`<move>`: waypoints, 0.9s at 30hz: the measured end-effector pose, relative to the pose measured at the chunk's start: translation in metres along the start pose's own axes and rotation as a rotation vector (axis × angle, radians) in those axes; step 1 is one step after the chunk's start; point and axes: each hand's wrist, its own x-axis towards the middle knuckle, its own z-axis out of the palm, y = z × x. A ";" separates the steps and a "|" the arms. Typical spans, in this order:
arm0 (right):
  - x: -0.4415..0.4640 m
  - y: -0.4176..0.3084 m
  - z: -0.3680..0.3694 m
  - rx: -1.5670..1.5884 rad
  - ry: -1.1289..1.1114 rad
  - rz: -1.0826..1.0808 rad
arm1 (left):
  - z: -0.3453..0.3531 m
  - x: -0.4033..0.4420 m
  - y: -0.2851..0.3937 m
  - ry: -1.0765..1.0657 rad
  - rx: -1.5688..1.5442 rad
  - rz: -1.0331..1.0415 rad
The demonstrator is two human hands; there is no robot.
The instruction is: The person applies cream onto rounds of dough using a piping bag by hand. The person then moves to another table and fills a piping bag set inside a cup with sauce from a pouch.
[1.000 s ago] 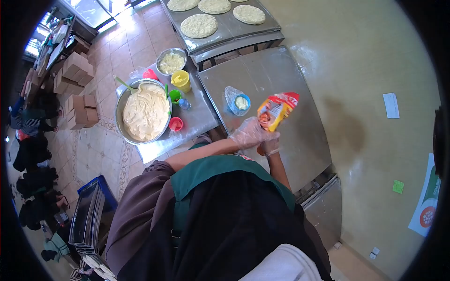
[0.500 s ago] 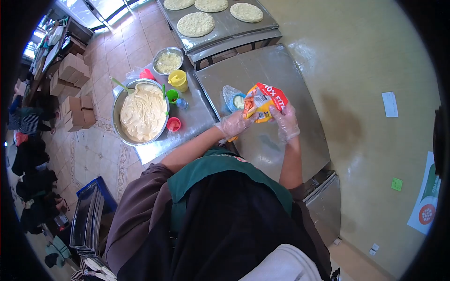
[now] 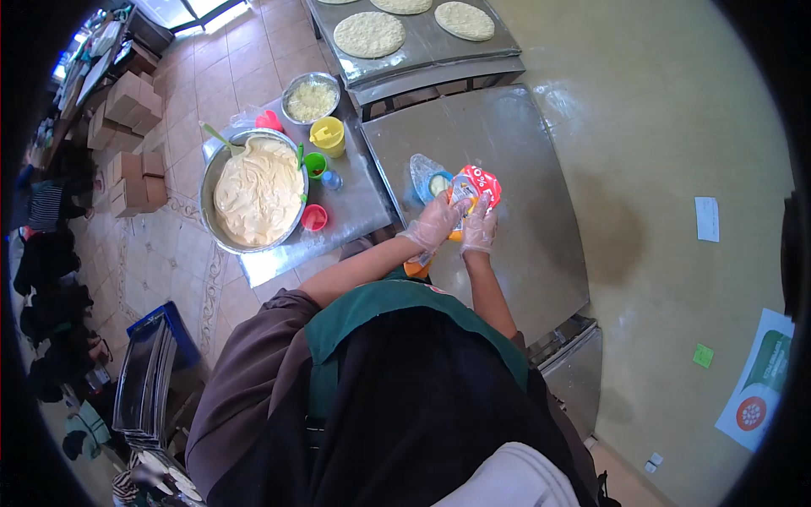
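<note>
My left hand (image 3: 437, 220) and my right hand (image 3: 479, 228), both in clear plastic gloves, grip a red, yellow and white printed food packet (image 3: 479, 182) above the steel table. Its sides look squeezed together between my closed fingers, and "%" shows on its red top. Just left of the packet sits a small blue container (image 3: 425, 182) with clear plastic around it and something pale inside. An orange piece (image 3: 417, 267) shows below my left wrist; I cannot make out what it belongs to.
Left of me, a large bowl (image 3: 209, 211) holds creamy mixture with a green-handled utensil. Near it stand a bowl of shredded white food (image 3: 311, 100), a yellow jug (image 3: 328, 137), a green cup (image 3: 315, 165) and a red cup (image 3: 314, 218). Flat dough rounds (image 3: 369, 35) lie on the far table.
My hands have come closer together and the packet, spread wide before, is now narrower and turned. My right hand has moved left and lower. The whole view has shifted slightly.
</note>
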 end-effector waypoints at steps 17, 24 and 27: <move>0.051 0.021 0.002 -0.850 -0.499 0.052 | 0.032 0.033 -0.059 0.142 -0.676 -0.598; 0.061 0.023 0.004 -0.911 -0.594 0.041 | 0.030 0.038 -0.074 0.071 -0.998 -0.639; 0.063 0.032 0.005 -0.905 -0.664 0.011 | 0.028 0.043 -0.070 0.073 -1.047 -0.673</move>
